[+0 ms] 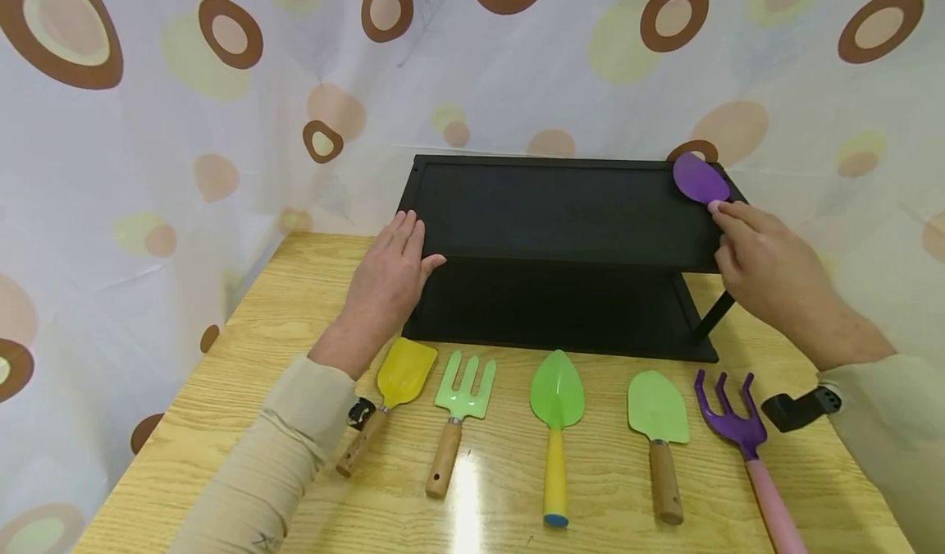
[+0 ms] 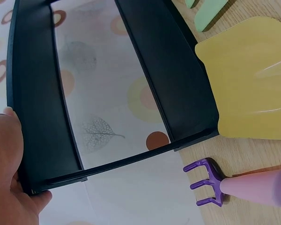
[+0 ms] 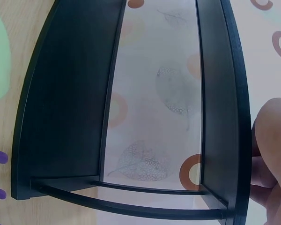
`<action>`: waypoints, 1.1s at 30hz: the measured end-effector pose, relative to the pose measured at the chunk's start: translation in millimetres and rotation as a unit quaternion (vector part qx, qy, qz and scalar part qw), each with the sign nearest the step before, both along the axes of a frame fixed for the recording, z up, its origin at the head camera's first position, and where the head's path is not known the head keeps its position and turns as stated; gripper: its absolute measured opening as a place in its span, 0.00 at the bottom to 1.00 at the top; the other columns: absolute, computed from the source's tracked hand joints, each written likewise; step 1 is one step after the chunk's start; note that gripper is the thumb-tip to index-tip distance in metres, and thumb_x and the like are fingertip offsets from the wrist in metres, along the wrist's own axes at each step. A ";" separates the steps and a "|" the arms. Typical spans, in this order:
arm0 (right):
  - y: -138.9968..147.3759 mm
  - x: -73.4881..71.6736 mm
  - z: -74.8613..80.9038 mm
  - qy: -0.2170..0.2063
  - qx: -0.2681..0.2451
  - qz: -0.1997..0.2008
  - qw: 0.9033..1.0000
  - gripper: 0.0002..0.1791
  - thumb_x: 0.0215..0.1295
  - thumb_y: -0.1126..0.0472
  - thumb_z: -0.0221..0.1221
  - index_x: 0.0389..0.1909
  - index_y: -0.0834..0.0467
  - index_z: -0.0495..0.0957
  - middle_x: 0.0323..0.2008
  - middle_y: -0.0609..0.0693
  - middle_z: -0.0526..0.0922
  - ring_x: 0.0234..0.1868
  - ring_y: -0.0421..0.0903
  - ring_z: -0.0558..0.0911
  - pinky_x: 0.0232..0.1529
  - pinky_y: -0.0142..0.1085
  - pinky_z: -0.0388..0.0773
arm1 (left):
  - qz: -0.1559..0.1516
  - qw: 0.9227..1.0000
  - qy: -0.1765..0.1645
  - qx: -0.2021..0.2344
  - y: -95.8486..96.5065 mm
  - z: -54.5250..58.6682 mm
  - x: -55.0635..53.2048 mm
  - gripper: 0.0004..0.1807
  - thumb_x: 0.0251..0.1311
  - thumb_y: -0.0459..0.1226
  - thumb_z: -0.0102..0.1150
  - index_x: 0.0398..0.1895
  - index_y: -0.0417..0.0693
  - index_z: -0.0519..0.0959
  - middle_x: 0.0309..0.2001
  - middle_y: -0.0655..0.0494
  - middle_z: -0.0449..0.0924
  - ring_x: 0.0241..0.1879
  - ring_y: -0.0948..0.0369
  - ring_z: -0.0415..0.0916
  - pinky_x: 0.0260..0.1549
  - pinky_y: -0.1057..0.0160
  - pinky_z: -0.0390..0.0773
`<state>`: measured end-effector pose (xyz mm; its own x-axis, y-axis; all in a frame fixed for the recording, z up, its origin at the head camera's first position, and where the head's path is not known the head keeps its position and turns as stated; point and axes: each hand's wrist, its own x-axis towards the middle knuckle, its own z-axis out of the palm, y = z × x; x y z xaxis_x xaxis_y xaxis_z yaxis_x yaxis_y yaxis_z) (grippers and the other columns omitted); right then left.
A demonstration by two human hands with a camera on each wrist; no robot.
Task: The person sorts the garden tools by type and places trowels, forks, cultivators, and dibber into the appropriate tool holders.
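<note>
A black two-tier rack (image 1: 554, 209) stands on the wooden table. My right hand (image 1: 771, 258) pinches a purple garden trowel (image 1: 697, 178) at its pink neck, with the blade over the right end of the top shelf. The hand hides most of its handle. Whether the blade touches the shelf, I cannot tell. At the rack's left end rests my left hand (image 1: 387, 279), fingers straight along the edge and thumb spread toward the front. In the left wrist view this hand (image 2: 4, 159) touches the rack's corner. The right wrist view does not show the purple trowel.
In front of the rack lie a yellow shovel (image 1: 406, 373), a light green hand fork (image 1: 465, 390), a green trowel (image 1: 557, 394) with yellow handle, a pale green trowel (image 1: 657, 406) and a purple hand rake (image 1: 738, 423). A patterned curtain (image 1: 517, 61) hangs behind.
</note>
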<state>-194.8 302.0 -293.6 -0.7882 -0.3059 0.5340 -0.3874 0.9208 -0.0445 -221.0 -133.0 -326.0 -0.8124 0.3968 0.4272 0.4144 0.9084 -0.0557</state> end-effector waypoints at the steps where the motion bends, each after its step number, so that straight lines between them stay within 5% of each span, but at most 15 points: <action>1: -0.2 -0.2 -0.1 -0.003 -0.004 -0.002 1.000 0.22 0.67 0.71 0.50 0.61 0.76 0.71 0.62 0.72 0.73 0.63 0.70 0.72 0.63 0.62 0.70 | -0.001 1.000 0.002 0.002 0.0 -0.2 -0.1 0.35 0.75 0.51 0.43 0.71 0.31 0.62 0.73 0.38 0.63 0.75 0.48 0.59 0.75 0.55 0.58; 14: 1.3 9.7 2.5 0.053 -0.045 0.035 0.997 0.28 0.64 0.64 0.57 0.64 0.72 0.69 0.63 0.73 0.70 0.64 0.71 0.69 0.74 0.56 0.60 | 0.019 1.000 -0.022 0.004 2.1 -0.5 -0.6 0.36 0.75 0.51 0.43 0.73 0.33 0.60 0.75 0.40 0.59 0.76 0.49 0.55 0.76 0.55 0.56; 33: 14.2 55.7 -0.8 0.032 -0.068 -0.021 0.997 0.33 0.70 0.58 0.53 0.71 0.70 0.60 0.70 0.72 0.62 0.68 0.72 0.63 0.74 0.60 0.56 | 0.008 0.999 -0.023 0.022 2.6 -0.6 0.4 0.36 0.75 0.51 0.43 0.73 0.32 0.60 0.75 0.39 0.59 0.76 0.48 0.55 0.76 0.54 0.56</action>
